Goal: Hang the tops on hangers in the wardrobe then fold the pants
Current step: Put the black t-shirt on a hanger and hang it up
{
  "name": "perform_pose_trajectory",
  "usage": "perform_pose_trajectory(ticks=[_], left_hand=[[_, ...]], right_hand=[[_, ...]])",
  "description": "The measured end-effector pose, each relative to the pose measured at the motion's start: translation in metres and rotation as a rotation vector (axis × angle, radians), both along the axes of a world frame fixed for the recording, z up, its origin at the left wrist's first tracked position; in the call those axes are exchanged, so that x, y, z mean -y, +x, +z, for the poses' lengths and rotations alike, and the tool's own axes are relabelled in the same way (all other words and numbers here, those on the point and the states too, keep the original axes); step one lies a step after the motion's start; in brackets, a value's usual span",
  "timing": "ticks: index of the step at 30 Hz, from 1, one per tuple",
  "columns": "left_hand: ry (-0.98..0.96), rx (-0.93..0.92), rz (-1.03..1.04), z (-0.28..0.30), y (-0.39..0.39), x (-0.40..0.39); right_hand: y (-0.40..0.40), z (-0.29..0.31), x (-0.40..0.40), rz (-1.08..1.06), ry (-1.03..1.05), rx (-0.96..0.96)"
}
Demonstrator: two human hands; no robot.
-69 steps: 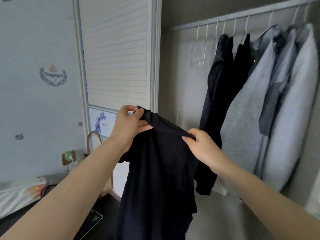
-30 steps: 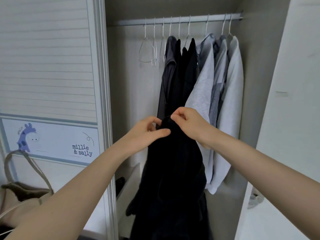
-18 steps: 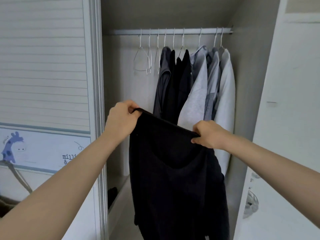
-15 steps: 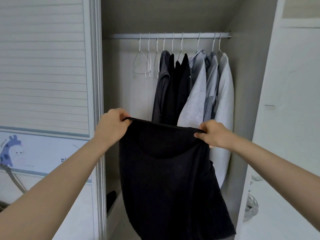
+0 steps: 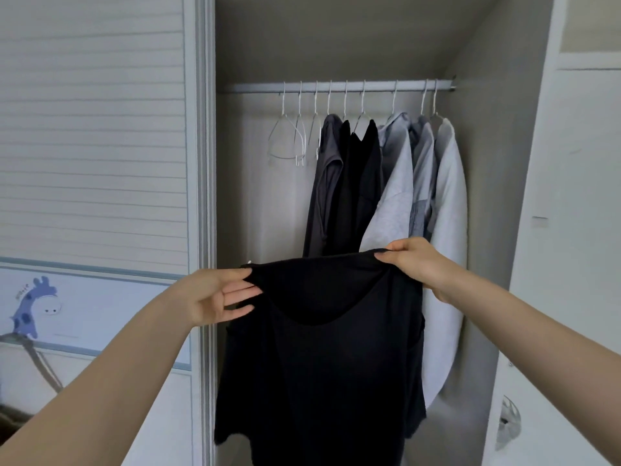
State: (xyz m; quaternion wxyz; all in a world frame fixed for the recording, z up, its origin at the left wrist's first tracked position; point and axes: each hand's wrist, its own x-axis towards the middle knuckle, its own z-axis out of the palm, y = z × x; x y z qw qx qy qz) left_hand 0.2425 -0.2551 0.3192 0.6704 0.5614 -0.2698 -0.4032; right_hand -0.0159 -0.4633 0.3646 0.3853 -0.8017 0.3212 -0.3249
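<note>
Black jersey is stretching between the person's two hands in front of the open wardrobe (image 5: 487, 163). The right hand (image 5: 415, 265) is pinching the right end of the black top (image 5: 322, 358) at its upper edge, fingers curled over the fabric and thumb tucked beneath. The left hand (image 5: 215, 297) is meeting the left end with fingers extended and only loosely bent, their tips touching the cloth; whether the thumb is gripping it I cannot tell. The top is hanging down from that stretched edge, its scooped neckline sagging in the middle and its body falling in front of the wardrobe opening.

Behind it, the rail (image 5: 336, 86) is carrying a row of white wire hangers. Three empty hangers (image 5: 289, 136) are hanging at the left end, just beside the dark tops (image 5: 346, 183), and farther right the pale grey and white shirts (image 5: 420, 183) are hanging close together. Left of the opening, the slatted sliding door (image 5: 94, 129) is showing a blue giraffe picture (image 5: 32, 307) on its lower panel.
</note>
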Motion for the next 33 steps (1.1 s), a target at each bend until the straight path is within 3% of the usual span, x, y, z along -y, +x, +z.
perform_pose_trajectory(ticks=[5, 13, 21, 24, 27, 29, 33], left_hand=[[0.014, 0.047, -0.106, 0.013, 0.006, -0.009], [-0.121, 0.572, 0.382, 0.025, -0.009, 0.015], [-0.208, 0.650, 0.471, 0.042, 0.008, 0.052], [-0.224, 0.665, 0.487, 0.051, 0.023, 0.065], [-0.185, 0.814, 0.484, 0.059, 0.040, 0.081], [-0.156, 0.906, 0.485, 0.064, 0.052, 0.093], [-0.092, 1.094, 0.545, 0.082, 0.078, 0.118]], right_hand=[[0.008, -0.007, 0.006, -0.114, 0.050, 0.016], [0.035, -0.020, -0.003, -0.014, 0.141, -0.172], [0.090, 0.009, 0.013, 0.271, 0.199, -0.203], [0.116, 0.042, 0.022, 0.276, 0.044, -0.149], [0.151, 0.091, 0.032, 0.186, -0.217, 0.031], [0.178, 0.128, 0.040, 0.067, -0.472, 0.118], [0.230, 0.199, 0.068, -0.204, -1.016, 0.049]])
